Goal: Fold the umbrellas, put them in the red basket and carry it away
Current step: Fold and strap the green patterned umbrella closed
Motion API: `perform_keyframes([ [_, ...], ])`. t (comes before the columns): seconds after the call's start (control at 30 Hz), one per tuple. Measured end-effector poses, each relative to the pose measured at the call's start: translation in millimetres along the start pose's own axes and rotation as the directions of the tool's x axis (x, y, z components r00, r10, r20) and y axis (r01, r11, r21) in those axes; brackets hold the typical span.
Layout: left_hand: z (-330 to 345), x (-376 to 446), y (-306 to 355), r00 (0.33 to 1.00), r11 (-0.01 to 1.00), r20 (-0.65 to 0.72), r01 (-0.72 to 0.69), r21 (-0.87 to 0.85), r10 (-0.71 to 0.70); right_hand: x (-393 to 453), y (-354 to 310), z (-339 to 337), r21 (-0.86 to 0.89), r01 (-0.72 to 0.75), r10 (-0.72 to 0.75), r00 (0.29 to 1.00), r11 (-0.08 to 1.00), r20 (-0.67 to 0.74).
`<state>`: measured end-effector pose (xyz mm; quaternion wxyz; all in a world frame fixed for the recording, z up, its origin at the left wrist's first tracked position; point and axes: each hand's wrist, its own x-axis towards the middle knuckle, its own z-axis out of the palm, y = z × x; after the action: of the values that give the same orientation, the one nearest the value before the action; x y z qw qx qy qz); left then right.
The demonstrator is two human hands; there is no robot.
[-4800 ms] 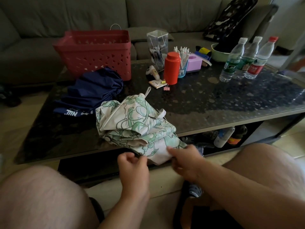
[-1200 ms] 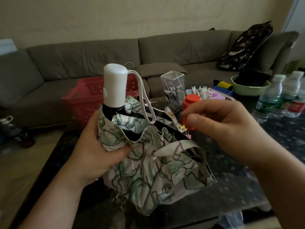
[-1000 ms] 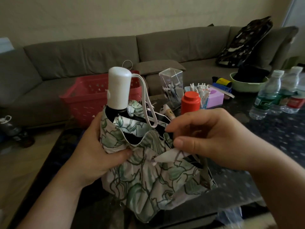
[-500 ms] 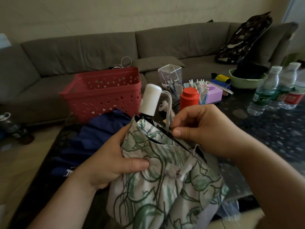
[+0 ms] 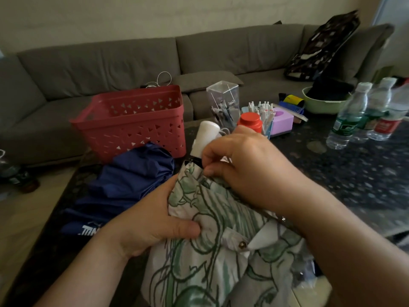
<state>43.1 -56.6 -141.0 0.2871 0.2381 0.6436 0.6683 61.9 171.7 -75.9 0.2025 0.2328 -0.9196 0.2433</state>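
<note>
at the far left, a grey sofa (image 5: 93, 63) is seen running behind a dark speckled table (image 5: 345, 173). a red basket (image 5: 132, 122) stands on the table's back left part, with a white cable (image 5: 162, 78) showing just behind its rim. in front of the basket, touching its lower wall, a blue umbrella (image 5: 132, 182) lies collapsed but loose, its cloth bunched and white lettering seen near its front end.

the left hand (image 5: 155, 220) is curled round the side of a green-and-white umbrella (image 5: 210, 251), the thumb pressed into the cloth and the fingers hidden behind it. this umbrella is held up at the near edge of the table, tilted, with its white handle (image 5: 205, 138) pointing away toward the basket. a strap with a metal snap (image 5: 243, 245) lies on the cloth below the hands.

the right hand (image 5: 247, 169) is closed at the top of the cloth, just under the handle, with thumb and forefinger pinched together on a fold of the fabric.

behind the right hand a red bottle (image 5: 251, 121) is partly hidden; beside it stand a clear box (image 5: 222, 103), a cup of white pens (image 5: 263, 109) and a lilac box (image 5: 282, 120). further right a green bowl (image 5: 321, 105) holds something dark, and three water bottles (image 5: 365, 111) stand close together at the right edge. a patterned bag (image 5: 323, 45) leans on the sofa's right end.
</note>
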Motion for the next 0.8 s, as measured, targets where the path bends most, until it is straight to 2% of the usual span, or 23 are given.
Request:
perform_keyframes([
  [0.17, 3, 1, -2, 0.998, 0.99, -0.019, 0.06, 0.131, -0.058, 5, -7, 15, -0.188, 0.036, -0.056, 0.993, 0.981, -0.102],
  [0.33, 19, 6, -11, 0.995, 0.982, -0.093, 0.041, 0.186, -0.024, 11, -12, 21, -0.244, 0.071, -0.088, 0.994, 0.967, -0.062],
  [0.4, 22, 8, -16, 0.988, 0.975, -0.15, -0.003, 0.221, 0.036, 14, -11, 11, -0.147, 0.088, -0.101, 0.991, 0.985, -0.085],
  [0.47, 20, 5, -17, 0.979, 0.964, -0.18, -0.043, 0.262, 0.093, 13, -3, -9, 0.031, 0.079, -0.071, 0.976, 0.996, -0.208],
  [0.53, 14, 0, -15, 0.969, 0.95, -0.202, -0.077, 0.303, 0.143, 5, 11, -31, 0.218, 0.052, 0.031, 0.931, 0.975, -0.365],
  [0.57, 11, -2, -13, 0.961, 0.94, -0.216, -0.095, 0.328, 0.173, -2, 19, -39, 0.313, 0.039, 0.092, 0.914, 0.949, -0.394],
  [0.6, 8, -2, -12, 0.952, 0.927, -0.231, -0.11, 0.357, 0.202, -9, 26, -45, 0.405, 0.034, 0.134, 0.915, 0.914, -0.38],
  [0.67, 2, -3, -7, 0.929, 0.901, -0.265, -0.133, 0.412, 0.258, -18, 34, -45, 0.529, 0.009, 0.154, 0.952, 0.849, -0.264],
  [0.73, 0, -3, 0, 0.895, 0.873, -0.312, -0.15, 0.463, 0.32, -22, 36, -38, 0.591, -0.067, 0.166, 0.979, 0.804, -0.116],
  [0.8, 0, -4, 8, 0.855, 0.84, -0.358, -0.15, 0.522, 0.375, -25, 35, -31, 0.615, -0.132, 0.192, 0.981, 0.778, -0.033],
])
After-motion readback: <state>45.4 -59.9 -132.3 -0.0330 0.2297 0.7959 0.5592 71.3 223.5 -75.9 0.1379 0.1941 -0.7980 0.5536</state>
